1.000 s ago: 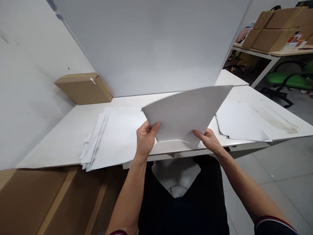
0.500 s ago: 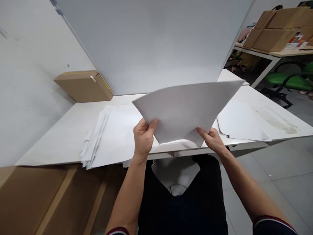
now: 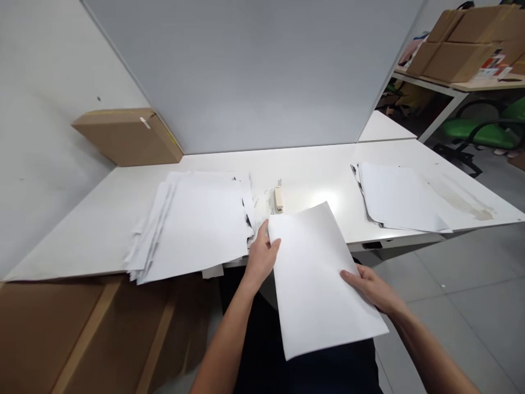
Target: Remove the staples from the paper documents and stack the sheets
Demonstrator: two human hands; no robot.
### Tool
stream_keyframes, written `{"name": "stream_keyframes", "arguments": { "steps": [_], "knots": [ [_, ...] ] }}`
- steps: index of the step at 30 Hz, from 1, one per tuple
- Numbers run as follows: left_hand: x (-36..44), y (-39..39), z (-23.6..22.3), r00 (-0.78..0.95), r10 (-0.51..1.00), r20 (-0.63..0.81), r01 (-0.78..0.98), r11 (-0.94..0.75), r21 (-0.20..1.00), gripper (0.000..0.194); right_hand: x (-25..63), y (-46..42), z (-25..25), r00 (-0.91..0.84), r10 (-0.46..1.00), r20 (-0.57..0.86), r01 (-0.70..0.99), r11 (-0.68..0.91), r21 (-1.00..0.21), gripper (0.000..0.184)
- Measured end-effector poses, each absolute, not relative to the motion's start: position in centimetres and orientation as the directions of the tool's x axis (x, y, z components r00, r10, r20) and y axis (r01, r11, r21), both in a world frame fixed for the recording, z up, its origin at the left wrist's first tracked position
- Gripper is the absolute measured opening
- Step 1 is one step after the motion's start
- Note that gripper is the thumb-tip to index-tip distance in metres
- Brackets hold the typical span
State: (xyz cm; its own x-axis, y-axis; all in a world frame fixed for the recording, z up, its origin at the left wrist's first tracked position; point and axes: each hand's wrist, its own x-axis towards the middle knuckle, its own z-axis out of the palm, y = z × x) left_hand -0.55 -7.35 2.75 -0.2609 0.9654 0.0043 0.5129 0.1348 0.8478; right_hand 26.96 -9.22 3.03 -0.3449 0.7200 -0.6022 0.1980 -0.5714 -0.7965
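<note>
Left hand (image 3: 262, 256) and right hand (image 3: 371, 287) both grasp the white paper (image 3: 315, 284), thumbs on its face, the left near the far left corner, the right along the right edge. The paper is held above the lap (image 3: 328, 375), its far end overlapping the near edge of the desk (image 3: 311, 167), close to a small cream-coloured object (image 3: 279, 199). Left stack (image 3: 200, 230) and right stack (image 3: 397, 197) of paper lie on the desk.

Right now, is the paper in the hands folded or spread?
Spread: the paper shows one broad face, no visible crease, between left hand and right hand.
</note>
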Motion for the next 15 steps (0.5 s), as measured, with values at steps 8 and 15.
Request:
{"name": "stream_keyframes", "arguments": {
  "steps": [8, 15],
  "knots": [
    [-0.1, -6.2, 3.8, -0.153, 0.988, -0.009, 0.829, 0.134, 0.543, 0.041, 27.6, -9.3, 2.5, -0.267, 0.744, -0.613, 0.096, -0.612, -0.785, 0.048],
    [0.0, -5.6, 3.6, -0.128, 0.992, 0.008, 0.843, 0.104, 0.528, 0.039, 28.3, -8.9, 2.2, -0.245, 0.75, -0.615, 0.116, -0.607, -0.786, 0.045]
  ]
}}
